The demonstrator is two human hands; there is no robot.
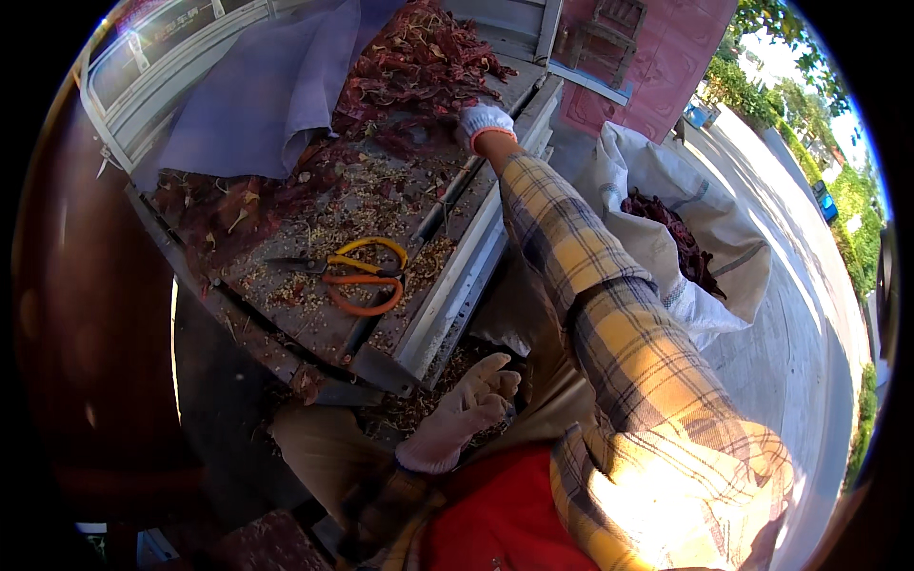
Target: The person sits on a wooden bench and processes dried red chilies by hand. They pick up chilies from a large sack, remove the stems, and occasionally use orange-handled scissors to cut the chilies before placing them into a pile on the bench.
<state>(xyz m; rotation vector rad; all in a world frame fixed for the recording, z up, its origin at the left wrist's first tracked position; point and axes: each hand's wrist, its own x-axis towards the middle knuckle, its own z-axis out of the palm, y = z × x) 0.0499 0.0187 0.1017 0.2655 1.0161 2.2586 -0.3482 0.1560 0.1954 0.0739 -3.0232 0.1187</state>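
Note:
My right hand, in a white knitted glove with an orange cuff, stretches far forward to the edge of a heap of dried red chillies. Its fingers are mostly hidden, so I cannot see what they hold. Low and close to my body, my left hand wears a pale glove; its fingers are loosely spread and nothing shows in them. Between the hands, scissors with one yellow and one orange handle loop lie on the metal truck bed, among scattered seeds and stalks.
A grey-purple cloth covers part of the chillies at the left. Right of my arm stands a white woven sack with dark dried chillies inside. Behind are a pink panel and a small wooden chair.

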